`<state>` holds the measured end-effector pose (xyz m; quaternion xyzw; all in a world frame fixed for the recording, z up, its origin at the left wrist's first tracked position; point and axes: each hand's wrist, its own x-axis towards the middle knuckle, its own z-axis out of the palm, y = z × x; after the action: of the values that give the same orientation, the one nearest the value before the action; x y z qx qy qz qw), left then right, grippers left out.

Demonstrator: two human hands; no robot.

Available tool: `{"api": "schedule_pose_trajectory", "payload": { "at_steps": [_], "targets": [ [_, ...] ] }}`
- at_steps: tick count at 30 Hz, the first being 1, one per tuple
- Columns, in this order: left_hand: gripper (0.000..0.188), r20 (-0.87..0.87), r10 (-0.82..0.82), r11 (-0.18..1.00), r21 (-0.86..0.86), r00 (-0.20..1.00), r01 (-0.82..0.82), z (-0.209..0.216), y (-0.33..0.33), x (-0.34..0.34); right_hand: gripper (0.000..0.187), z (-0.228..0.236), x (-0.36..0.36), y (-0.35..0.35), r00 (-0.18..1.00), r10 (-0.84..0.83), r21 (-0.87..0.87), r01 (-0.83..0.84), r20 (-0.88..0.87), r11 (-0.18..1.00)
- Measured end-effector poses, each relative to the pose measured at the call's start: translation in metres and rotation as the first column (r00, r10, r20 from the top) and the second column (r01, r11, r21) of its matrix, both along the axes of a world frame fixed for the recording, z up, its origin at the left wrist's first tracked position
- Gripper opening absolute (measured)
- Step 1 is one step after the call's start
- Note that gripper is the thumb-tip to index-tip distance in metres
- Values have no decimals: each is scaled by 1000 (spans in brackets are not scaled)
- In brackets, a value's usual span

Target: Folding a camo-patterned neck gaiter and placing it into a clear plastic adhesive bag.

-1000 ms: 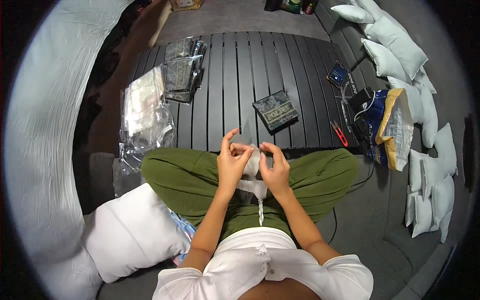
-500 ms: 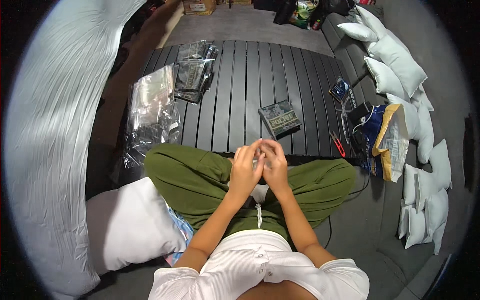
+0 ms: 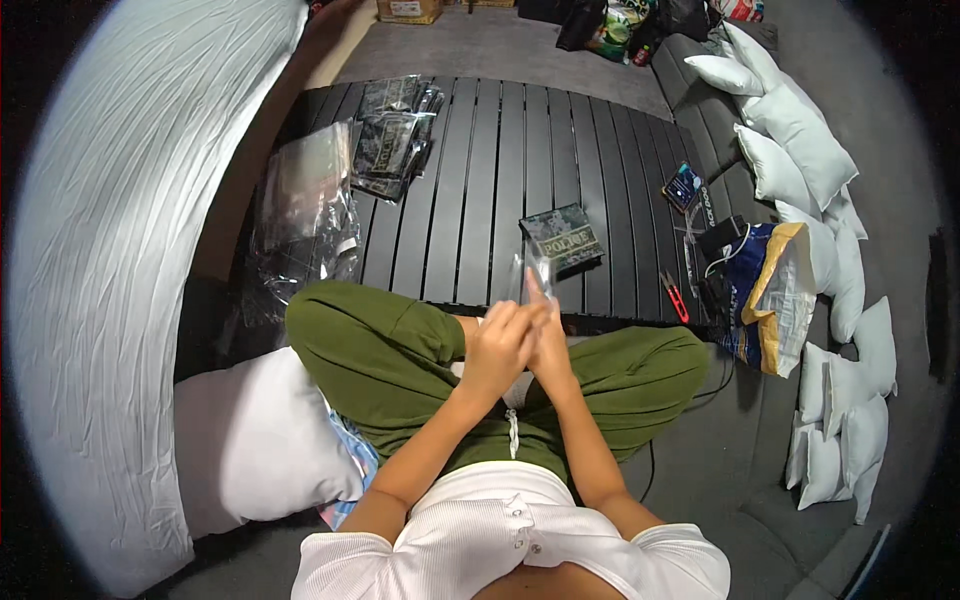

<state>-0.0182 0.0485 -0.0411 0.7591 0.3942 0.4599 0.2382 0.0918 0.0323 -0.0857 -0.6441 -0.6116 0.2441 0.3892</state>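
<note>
My two hands meet above my lap at the near edge of the black slatted table (image 3: 470, 200). A see-through piece of plastic film (image 3: 541, 268), blurred and hard to make out, stands up from between them. My left hand (image 3: 497, 348) is closed, its curled fingers at the film's lower end. My right hand (image 3: 550, 350) is partly covered by the left; one finger points up along the film and the others are bent. Just beyond the fingertips lies a stack of dark camouflage-patterned patches (image 3: 562, 240) with pale lettering.
Clear plastic bags (image 3: 305, 190) lie at the table's left, beside bagged dark patches (image 3: 390, 145). To the right are red-handled thread snips (image 3: 674, 297), a phone (image 3: 683, 187), a black power bank (image 3: 720, 236) and a blue-and-yellow bag (image 3: 768, 290). White pillows (image 3: 800, 140) line the sofa.
The hands have drawn slightly nearer to me. The left fingers have curled over the right hand, and the clear film now shows standing above them.
</note>
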Motion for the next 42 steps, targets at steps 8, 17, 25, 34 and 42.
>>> {"api": "schedule_pose_trajectory", "payload": {
  "at_steps": [8,17,25,34,42],
  "targets": [
    [28,-1,-443,885,155,896,438,31,-4,0,72,-14,24,5,840,30,-175,-148,-542,973],
    [47,771,342,483,-634,537,603,-16,48,-40,76,7,29,3,620,297,79,-355,-726,932],
    [40,257,258,880,-461,932,-116,-32,58,-56,75,10,41,11,963,36,-39,-48,-267,998],
    [72,-249,-293,954,-134,923,267,4,8,20,59,19,20,24,997,9,157,-22,83,987],
    [28,97,-21,955,-291,995,49,-8,32,0,45,31,41,13,885,-67,112,17,460,994]
  ]
}}
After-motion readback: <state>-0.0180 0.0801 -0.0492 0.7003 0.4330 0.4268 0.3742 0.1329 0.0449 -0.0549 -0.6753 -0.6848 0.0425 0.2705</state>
